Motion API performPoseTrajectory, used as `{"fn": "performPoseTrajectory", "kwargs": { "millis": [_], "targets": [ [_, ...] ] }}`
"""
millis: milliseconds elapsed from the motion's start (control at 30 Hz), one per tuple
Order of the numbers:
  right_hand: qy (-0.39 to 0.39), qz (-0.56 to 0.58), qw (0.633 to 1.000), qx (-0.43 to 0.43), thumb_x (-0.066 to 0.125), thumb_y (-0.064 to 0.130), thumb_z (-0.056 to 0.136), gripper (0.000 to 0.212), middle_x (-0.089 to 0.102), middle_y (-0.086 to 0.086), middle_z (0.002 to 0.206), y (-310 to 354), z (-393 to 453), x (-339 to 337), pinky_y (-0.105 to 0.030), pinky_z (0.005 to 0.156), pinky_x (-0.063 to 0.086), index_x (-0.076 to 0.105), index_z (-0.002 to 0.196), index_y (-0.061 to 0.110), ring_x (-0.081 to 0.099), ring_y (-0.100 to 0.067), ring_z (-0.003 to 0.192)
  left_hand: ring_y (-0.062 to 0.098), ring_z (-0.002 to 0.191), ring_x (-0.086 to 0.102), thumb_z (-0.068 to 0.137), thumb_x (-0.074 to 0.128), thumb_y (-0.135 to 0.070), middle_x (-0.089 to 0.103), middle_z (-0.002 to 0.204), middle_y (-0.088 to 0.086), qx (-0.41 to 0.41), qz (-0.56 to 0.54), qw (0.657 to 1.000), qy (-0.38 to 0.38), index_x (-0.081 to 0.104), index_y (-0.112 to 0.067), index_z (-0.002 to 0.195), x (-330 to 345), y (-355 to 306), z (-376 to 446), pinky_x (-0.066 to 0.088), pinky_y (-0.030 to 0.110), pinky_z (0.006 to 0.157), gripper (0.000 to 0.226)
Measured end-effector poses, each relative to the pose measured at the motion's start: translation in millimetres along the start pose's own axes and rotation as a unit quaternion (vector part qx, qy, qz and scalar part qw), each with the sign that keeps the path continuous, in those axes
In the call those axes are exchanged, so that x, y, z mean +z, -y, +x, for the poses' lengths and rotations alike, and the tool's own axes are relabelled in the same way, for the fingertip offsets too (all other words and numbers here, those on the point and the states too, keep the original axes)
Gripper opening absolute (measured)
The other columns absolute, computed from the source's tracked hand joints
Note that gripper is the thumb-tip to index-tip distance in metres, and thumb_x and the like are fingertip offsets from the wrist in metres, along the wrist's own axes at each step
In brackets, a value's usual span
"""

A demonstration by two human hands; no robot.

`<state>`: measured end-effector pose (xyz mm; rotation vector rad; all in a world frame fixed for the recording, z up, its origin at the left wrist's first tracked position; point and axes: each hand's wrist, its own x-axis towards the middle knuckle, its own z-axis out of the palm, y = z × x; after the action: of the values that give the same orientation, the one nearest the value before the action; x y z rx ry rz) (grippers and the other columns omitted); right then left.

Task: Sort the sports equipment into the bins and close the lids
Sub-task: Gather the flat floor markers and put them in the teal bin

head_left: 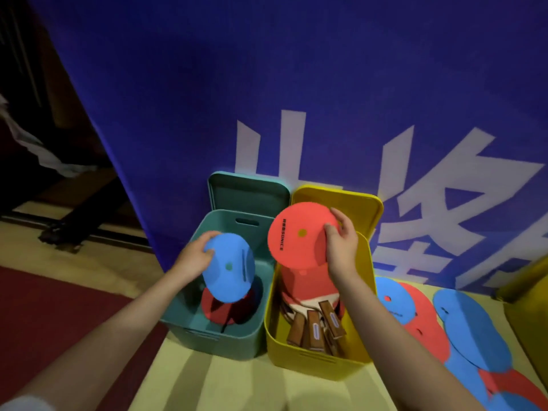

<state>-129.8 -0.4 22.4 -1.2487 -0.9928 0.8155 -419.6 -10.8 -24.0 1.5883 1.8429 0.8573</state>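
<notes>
A blue banner (296, 84) fills the upper frame, its white lettering cut off at right. Below centre, the teal bin (189, 318) and yellow bin (311, 361) stand open. Discs at lower right (471, 327) run off the edge. The left hand (192, 258) pinches a blue disc (229, 268) over the teal bin, hiding a red one; the right hand (341, 244) pinches a red disc (299, 232) above blurred paddles (314, 327).
</notes>
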Motion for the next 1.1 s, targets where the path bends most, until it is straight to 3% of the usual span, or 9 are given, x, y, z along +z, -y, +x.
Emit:
{"fn": "performPoseTrajectory", "kwargs": {
  "millis": [167,300,400,467,533,667,800,967,1100],
  "targets": [
    [0.013,-0.016,0.999,0.03,0.051,0.003,0.092,0.034,0.056,0.001,0.118,-15.9,-3.7,47.2,-0.031,0.091,0.044,0.059,0.121,0.019,0.052,-0.016,0.11,0.019,0.095,0.055,0.093,0.047,-0.003,0.06,0.124,0.01,-0.02,0.036,0.989,0.145,0.051,-0.021,0.13,25.2,48.6,39.5,0.049,0.035,0.084,0.042],
    [0.021,-0.047,0.998,0.043,0.051,0.004,0.093,0.032,0.056,0.004,0.117,-34.8,-9.6,67.1,-0.033,0.096,0.043,0.058,0.119,0.021,0.05,-0.015,0.112,0.019,0.081,0.054,0.095,0.049,-0.009,0.063,0.116,0.008,-0.064,0.077,0.977,0.188,0.049,-0.028,0.133,44.1,77.9,60.6,0.052,0.041,0.076,0.043],
    [0.03,-0.074,0.996,0.044,0.051,0.004,0.093,0.031,0.056,0.004,0.116,-47.1,-11.9,74.5,-0.023,0.095,0.042,0.058,0.121,0.017,0.051,-0.013,0.112,0.027,0.078,0.061,0.094,0.048,-0.006,0.064,0.117,0.013,-0.078,0.098,0.974,0.189,0.047,-0.022,0.136,48.4,82.9,66.2,0.045,0.027,0.061,0.045],
    [0.038,-0.097,0.994,0.028,0.052,0.002,0.092,0.031,0.057,0.004,0.114,-52.3,-13.4,79.5,-0.004,0.085,0.038,0.058,0.12,0.014,0.052,-0.011,0.108,0.028,0.093,0.063,0.09,0.048,-0.005,0.063,0.119,0.014,-0.079,0.135,0.966,0.204,0.05,-0.016,0.134,50.7,87.3,70.8,0.05,0.028,0.073,0.045],
    [0.055,-0.117,0.992,0.011,0.051,-0.001,0.091,0.031,0.058,0.005,0.11,-55.3,-13.6,86.6,0.003,0.079,0.035,0.059,0.119,0.013,0.053,-0.009,0.103,0.03,0.106,0.061,0.086,0.052,-0.009,0.062,0.12,0.016,-0.065,0.157,0.962,0.215,0.057,-0.007,0.124,52.7,87.1,73.2,0.05,0.035,0.089,0.038],
    [0.105,-0.169,0.98,0.002,0.052,0.002,0.091,0.033,0.058,0.007,0.114,-56.9,-10.1,108.1,-0.016,0.09,0.04,0.059,0.12,0.017,0.051,-0.006,0.106,0.028,0.129,0.043,0.09,0.056,-0.011,0.042,0.14,0.015,0.025,0.135,0.979,0.154,0.046,-0.009,0.139,32.2,62.8,71.2,0.031,0.027,0.108,0.05],
    [0.141,-0.225,0.964,-0.01,0.055,0.005,0.088,0.034,0.061,0.006,0.111,-64.1,-9.1,134.7,-0.014,0.083,0.036,0.06,0.118,0.021,0.054,-0.009,0.1,0.021,0.126,0.041,0.091,0.055,-0.009,0.047,0.135,0.006,0.153,0.084,0.985,0.015,0.056,-0.015,0.131,-4.4,54.3,63.0,0.031,0.028,0.107,0.041],
    [0.205,-0.282,0.936,0.053,0.058,0.005,0.085,0.036,0.065,-0.005,0.115,-88.9,-16.9,172.4,-0.017,0.088,0.037,0.061,0.119,0.015,0.059,-0.02,0.108,0.029,0.123,0.046,0.094,0.05,-0.012,0.046,0.136,0.013,0.086,0.073,0.994,-0.011,0.042,-0.012,0.142,-17.0,82.4,57.7,0.036,0.035,0.105,0.049],
    [0.251,-0.301,0.914,0.104,0.062,0.007,0.086,0.035,0.064,-0.003,0.111,-118.2,-30.1,196.1,-0.014,0.083,0.037,0.06,0.12,0.015,0.059,-0.017,0.1,0.023,0.122,0.053,0.093,0.051,-0.008,0.055,0.134,0.009,0.057,-0.015,0.998,-0.023,0.046,-0.015,0.139,-14.8,100.5,55.2,0.04,0.028,0.101,0.047]
  ]
}}
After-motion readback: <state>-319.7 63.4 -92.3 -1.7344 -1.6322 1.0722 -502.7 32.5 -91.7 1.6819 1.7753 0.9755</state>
